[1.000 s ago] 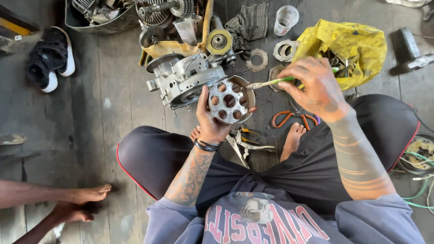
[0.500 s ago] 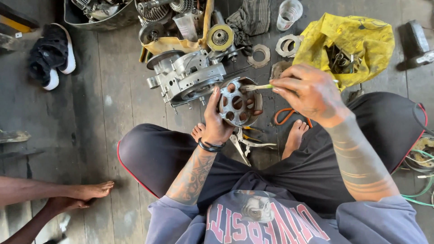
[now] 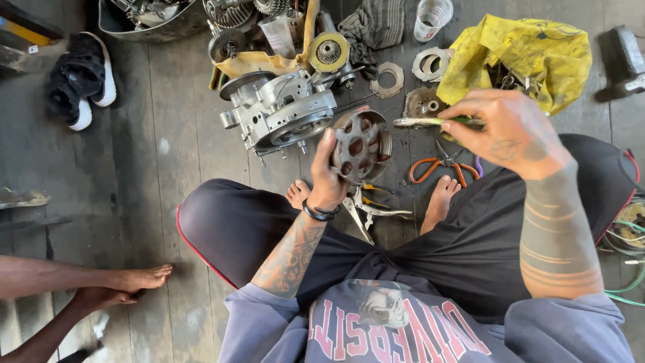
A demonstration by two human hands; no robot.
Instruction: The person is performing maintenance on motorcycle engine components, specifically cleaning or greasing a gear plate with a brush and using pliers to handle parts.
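The left hand point(image 3: 327, 176) was clamped on a round metal clutch hub point(image 3: 358, 145) with several holes, held tilted above the crossed feet. The right hand point(image 3: 505, 131) was closed around a green-handled tool point(image 3: 430, 122) whose metal tip pointed at the hub's rim, just short of it.

Directly behind the hub lay a grey engine crankcase point(image 3: 282, 111) on the wooden floor point(image 3: 161, 168), almost touching it. A yellow cloth bag point(image 3: 531, 50) sat beyond the right hand, with loose ring plates point(image 3: 431, 64) beside it. Orange-handled pliers point(image 3: 440, 168) and silver pliers point(image 3: 366, 208) lay between the feet. A clear plastic cup point(image 3: 431, 17) stood near the top edge. Black sandals point(image 3: 84, 84) rested well off to the left, and another person's bare feet point(image 3: 127, 282) reached in at lower left.
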